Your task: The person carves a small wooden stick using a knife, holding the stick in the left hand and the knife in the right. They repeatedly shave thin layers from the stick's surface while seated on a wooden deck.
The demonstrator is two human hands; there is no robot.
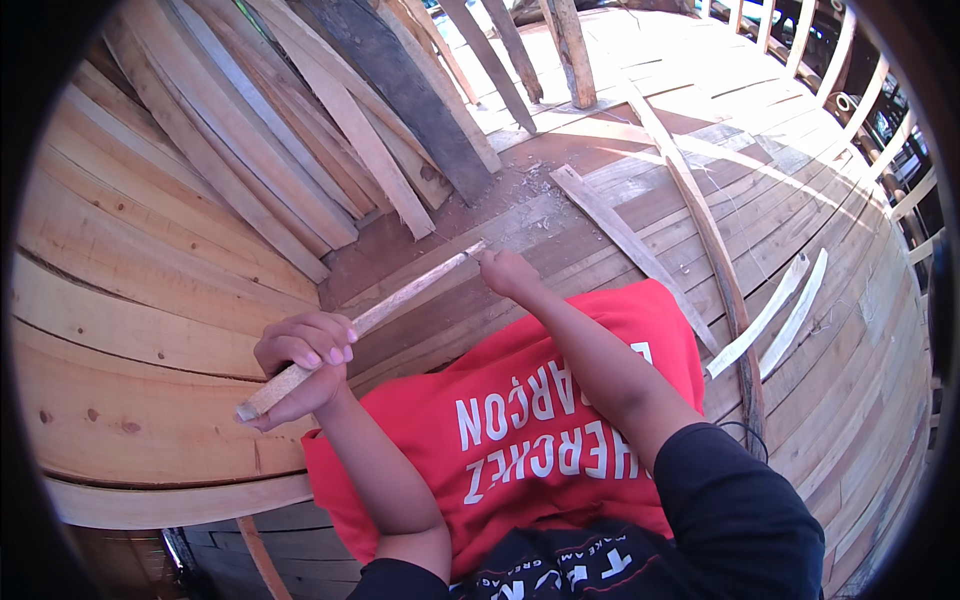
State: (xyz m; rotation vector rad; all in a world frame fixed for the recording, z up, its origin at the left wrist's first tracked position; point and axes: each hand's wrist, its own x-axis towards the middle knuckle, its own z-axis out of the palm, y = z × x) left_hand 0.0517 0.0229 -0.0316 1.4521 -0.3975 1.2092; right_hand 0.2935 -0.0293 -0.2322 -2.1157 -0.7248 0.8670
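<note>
Holding a long thin wooden stick [365, 322] at both ends, the person sits on the plank floor [620, 190] of what looks like a boat hull under construction. Left hand [303, 365]: fingers curled fully round the thicker near end of the stick, a short stub poking out below the fist. Right hand [507, 272]: closed at the stick's far, thinner tip; whether it pinches the tip itself or a small tool against it cannot be told from this view. Stick runs diagonally above the floor, from the lower left up toward the middle, its far end over a patch of sawdust and shavings.

Progress, judged only: the stick already looks slimmed and pale along its length, so shaping seems well on; the tip appears to be the part in hand. How much remains is not visible.

Around: red cloth [540, 430] across the person's lap. Stacked boards [290, 130] leaning at the upper left of the floor. Loose batten [625, 240] lying beyond the right hand, two pale curved strips [780, 310] near the floor's right edge, upright posts [572, 50] at the far edge.
</note>
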